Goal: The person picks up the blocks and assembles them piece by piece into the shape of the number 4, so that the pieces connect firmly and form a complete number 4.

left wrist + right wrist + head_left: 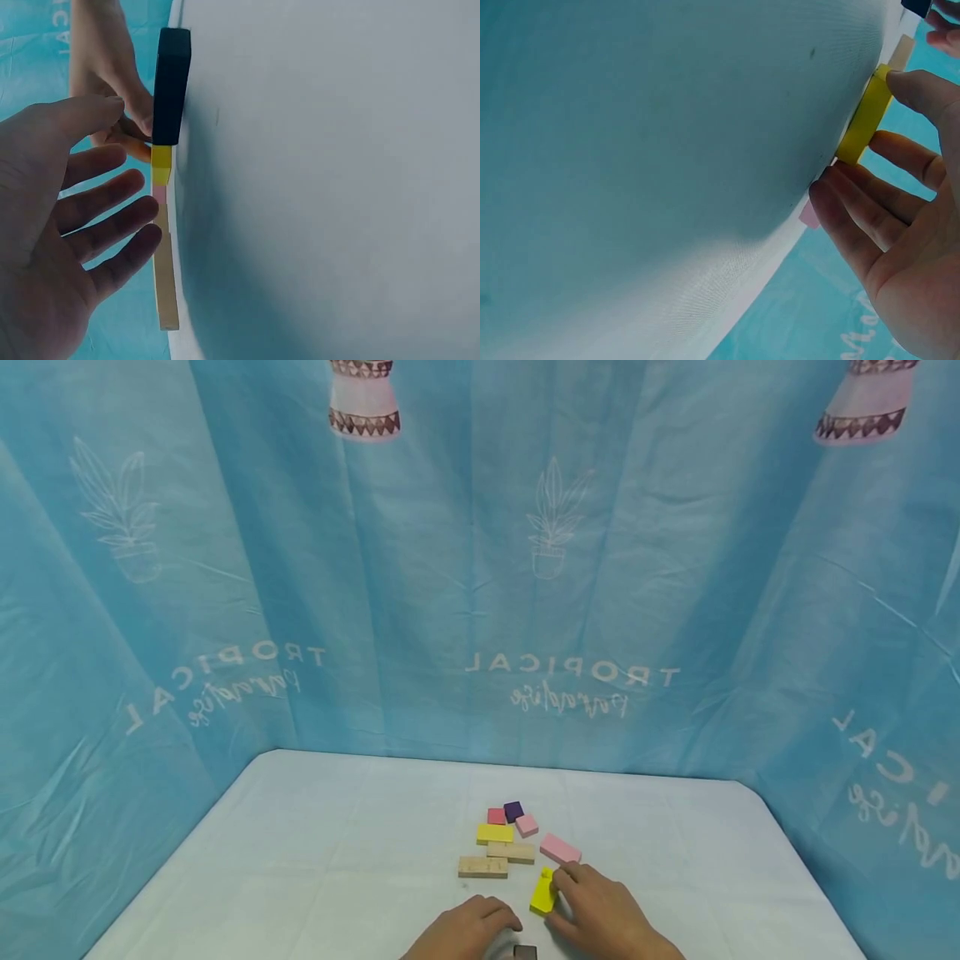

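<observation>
My right hand (pixel 600 910) is at a bright yellow block (pixel 543 892) lying on the white table. In the right wrist view the thumb sits at one end of this yellow block (pixel 864 116), and the other fingertips are round its side and far end. My left hand (pixel 468 928) hovers close over the table to its left, fingers loosely bent and holding nothing. A dark block (pixel 172 86) stands near the left thumb and forefinger in the left wrist view. At the bottom edge of the head view only part of that dark block (pixel 525 952) shows.
Beyond the hands lie two pale wooden blocks (pixel 483 867), another yellow block (pixel 495 834) and a long pink block (pixel 560 848). Farther back are a red cube (pixel 497 816), a dark purple cube (pixel 513 812) and a pink cube (pixel 527 825). Blue curtains (pixel 420 610) surround the white table (pixel 337 835).
</observation>
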`<action>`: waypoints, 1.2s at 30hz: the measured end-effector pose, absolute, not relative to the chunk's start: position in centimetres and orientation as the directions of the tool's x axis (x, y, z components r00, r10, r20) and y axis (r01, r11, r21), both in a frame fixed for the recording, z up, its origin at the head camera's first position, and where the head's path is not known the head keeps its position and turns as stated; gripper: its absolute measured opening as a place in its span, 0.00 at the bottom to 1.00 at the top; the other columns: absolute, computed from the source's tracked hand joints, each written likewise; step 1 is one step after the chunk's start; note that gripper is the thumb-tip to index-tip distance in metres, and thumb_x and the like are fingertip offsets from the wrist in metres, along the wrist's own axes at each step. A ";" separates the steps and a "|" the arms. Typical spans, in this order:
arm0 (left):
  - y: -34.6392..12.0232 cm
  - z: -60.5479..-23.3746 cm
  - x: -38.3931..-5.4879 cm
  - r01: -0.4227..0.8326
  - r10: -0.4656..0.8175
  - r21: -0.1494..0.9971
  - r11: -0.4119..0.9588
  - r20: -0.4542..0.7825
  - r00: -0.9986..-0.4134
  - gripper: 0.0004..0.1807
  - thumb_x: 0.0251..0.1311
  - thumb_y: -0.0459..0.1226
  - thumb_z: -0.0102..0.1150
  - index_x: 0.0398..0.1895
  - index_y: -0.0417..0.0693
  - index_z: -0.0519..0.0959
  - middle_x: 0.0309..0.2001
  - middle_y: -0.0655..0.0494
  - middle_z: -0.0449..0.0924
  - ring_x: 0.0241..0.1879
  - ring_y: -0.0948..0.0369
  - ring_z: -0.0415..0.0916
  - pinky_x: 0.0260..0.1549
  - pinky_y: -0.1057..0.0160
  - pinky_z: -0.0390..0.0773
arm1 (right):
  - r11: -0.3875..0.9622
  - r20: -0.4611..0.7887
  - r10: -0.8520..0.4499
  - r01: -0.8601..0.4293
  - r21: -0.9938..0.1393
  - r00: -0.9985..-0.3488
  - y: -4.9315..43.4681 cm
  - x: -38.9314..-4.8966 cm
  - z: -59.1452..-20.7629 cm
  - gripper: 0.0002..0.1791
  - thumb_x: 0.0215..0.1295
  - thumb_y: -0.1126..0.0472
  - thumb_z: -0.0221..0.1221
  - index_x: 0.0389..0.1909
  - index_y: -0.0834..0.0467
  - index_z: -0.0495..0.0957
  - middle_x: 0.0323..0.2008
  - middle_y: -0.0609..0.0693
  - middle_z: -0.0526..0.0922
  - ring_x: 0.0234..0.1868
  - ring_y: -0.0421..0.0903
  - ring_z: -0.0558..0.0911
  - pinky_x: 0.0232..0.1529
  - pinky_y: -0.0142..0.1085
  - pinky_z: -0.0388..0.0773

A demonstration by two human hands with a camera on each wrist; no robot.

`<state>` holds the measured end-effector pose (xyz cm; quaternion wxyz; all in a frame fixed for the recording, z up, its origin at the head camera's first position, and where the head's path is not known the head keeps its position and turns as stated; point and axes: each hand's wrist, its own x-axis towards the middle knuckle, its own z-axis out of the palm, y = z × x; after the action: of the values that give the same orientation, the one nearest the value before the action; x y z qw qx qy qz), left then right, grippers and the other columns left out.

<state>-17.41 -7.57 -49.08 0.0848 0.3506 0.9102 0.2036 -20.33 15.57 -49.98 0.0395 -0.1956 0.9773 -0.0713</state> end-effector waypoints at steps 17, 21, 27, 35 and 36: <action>-7.6 -48.7 -19.2 0.546 0.541 0.385 0.744 0.131 -0.831 0.11 0.60 0.50 0.62 0.43 0.59 0.80 0.53 0.66 0.73 0.52 0.65 0.70 0.51 0.58 0.75 | 0.902 -0.024 -0.412 -0.404 -0.150 -0.911 15.7 -20.4 -50.0 0.20 0.55 0.39 0.64 0.40 0.49 0.76 0.42 0.47 0.77 0.37 0.45 0.75 0.39 0.47 0.80; -7.5 -48.6 -20.1 0.533 0.508 0.370 0.761 0.171 -0.844 0.13 0.59 0.48 0.64 0.44 0.58 0.80 0.51 0.66 0.73 0.51 0.65 0.70 0.52 0.58 0.75 | 0.897 -0.016 -0.419 -0.411 -0.161 -0.908 15.8 -20.4 -50.0 0.19 0.55 0.40 0.64 0.39 0.48 0.76 0.42 0.46 0.77 0.37 0.44 0.75 0.40 0.46 0.80; -7.6 -48.7 -21.5 0.526 0.461 0.363 0.769 0.254 -0.850 0.12 0.56 0.45 0.67 0.42 0.56 0.80 0.46 0.65 0.75 0.47 0.65 0.71 0.49 0.59 0.77 | 0.900 -0.028 -0.414 -0.405 -0.159 -0.910 15.9 -20.5 -50.0 0.19 0.55 0.39 0.64 0.39 0.47 0.76 0.42 0.46 0.77 0.37 0.43 0.75 0.42 0.45 0.80; -7.9 -48.6 -23.5 0.506 0.418 0.329 0.797 0.304 -0.856 0.12 0.58 0.46 0.64 0.42 0.54 0.80 0.47 0.62 0.76 0.46 0.63 0.72 0.48 0.59 0.77 | 0.900 -0.021 -0.418 -0.410 -0.149 -0.908 15.8 -20.4 -49.7 0.19 0.55 0.39 0.64 0.39 0.48 0.76 0.42 0.47 0.77 0.38 0.44 0.76 0.41 0.45 0.80; -7.9 -48.5 -23.8 0.501 0.410 0.330 0.800 0.309 -0.858 0.12 0.58 0.46 0.64 0.42 0.54 0.80 0.47 0.61 0.77 0.46 0.63 0.73 0.48 0.59 0.77 | 0.900 -0.020 -0.418 -0.411 -0.147 -0.908 15.8 -20.4 -49.7 0.19 0.55 0.39 0.64 0.38 0.48 0.76 0.42 0.48 0.77 0.38 0.44 0.76 0.41 0.46 0.80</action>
<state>-23.76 -7.91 -48.50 -0.1119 0.2417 0.9421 0.2036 -20.37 15.83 -49.74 0.0254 -0.2127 0.9743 -0.0700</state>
